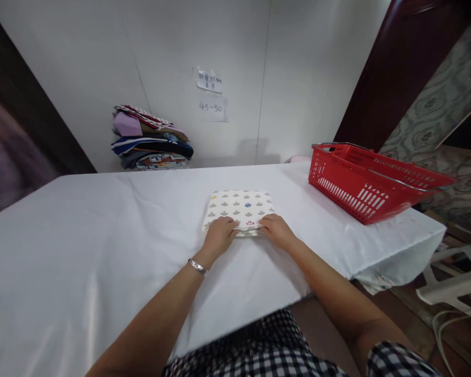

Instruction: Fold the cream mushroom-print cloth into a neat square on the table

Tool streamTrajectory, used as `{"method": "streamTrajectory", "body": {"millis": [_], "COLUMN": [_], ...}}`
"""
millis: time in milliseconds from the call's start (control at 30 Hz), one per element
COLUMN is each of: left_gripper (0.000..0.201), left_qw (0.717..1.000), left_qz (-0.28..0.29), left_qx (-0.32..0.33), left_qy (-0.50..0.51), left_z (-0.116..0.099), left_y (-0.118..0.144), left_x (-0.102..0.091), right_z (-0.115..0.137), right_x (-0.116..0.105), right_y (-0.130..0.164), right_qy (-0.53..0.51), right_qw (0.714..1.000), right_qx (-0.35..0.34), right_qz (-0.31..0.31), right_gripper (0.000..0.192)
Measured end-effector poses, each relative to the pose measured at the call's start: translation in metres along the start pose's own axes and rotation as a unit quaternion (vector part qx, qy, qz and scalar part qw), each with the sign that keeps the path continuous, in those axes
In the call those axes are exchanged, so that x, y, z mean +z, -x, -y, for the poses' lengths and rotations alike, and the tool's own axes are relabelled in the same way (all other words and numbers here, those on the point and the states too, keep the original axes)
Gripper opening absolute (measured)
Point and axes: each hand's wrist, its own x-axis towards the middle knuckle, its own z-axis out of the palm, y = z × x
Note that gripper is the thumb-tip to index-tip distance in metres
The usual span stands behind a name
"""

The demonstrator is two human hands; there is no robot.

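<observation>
A folded cloth (239, 205) lies flat on the white-covered table in front of me. It is white with rows of small grey motifs and a few in yellow, blue and red. My left hand (220, 235), with a silver bracelet at the wrist, grips the near edge at its left part, fingers on top and thumb at the front. At the right part of the same edge my right hand (278, 230) pinches the layers in the same way. Several folded layers show along the edge between the hands. The fingertips are partly hidden in the fabric.
A stack of folded fabrics (153, 139) stands at the back left against the wall. On the right a red plastic basket (349, 183) sits near the table's (102, 235) edge. Two paper notes (213, 109) hang on the wall. A white plastic stool (455, 277) is at the lower right.
</observation>
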Motion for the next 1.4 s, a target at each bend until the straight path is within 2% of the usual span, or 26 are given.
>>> {"method": "streamTrajectory", "body": {"millis": [200,300,467,733,933,1233,1400], "left_gripper": [0.02,0.023,0.027,0.024,0.02,0.021,0.024], "left_qw": [1.0,1.0,0.998,0.996,0.995,0.996,0.996], "left_qz": [-0.001,-0.014,-0.032,0.016,0.021,0.01,-0.013], "left_qx": [0.011,0.015,0.054,0.084,0.093,0.093,0.089], "left_qy": [0.011,0.02,0.022,0.032,0.035,0.013,-0.006], "left_z": [0.006,0.006,0.004,0.009,0.013,0.011,0.008], "left_y": [0.001,-0.002,-0.003,0.002,0.001,0.0,0.001], "left_x": [0.003,0.003,-0.002,-0.005,-0.006,-0.007,-0.005], "right_z": [-0.002,-0.001,-0.001,0.001,0.003,0.0,-0.001], "right_x": [0.02,0.018,0.014,0.011,0.005,0.008,0.01], "right_y": [0.01,0.016,0.02,0.022,0.023,0.022,0.021], "right_qy": [-0.045,-0.06,-0.065,-0.072,-0.08,-0.062,-0.042], "right_qw": [0.99,0.986,0.987,0.993,0.995,0.996,0.995], "right_qx": [-0.017,-0.022,-0.011,-0.024,-0.027,-0.025,-0.024], "right_qz": [-0.132,-0.156,-0.145,-0.086,-0.056,-0.058,-0.092], "right_gripper": [0.021,0.022,0.023,0.021,0.02,0.022,0.027]}}
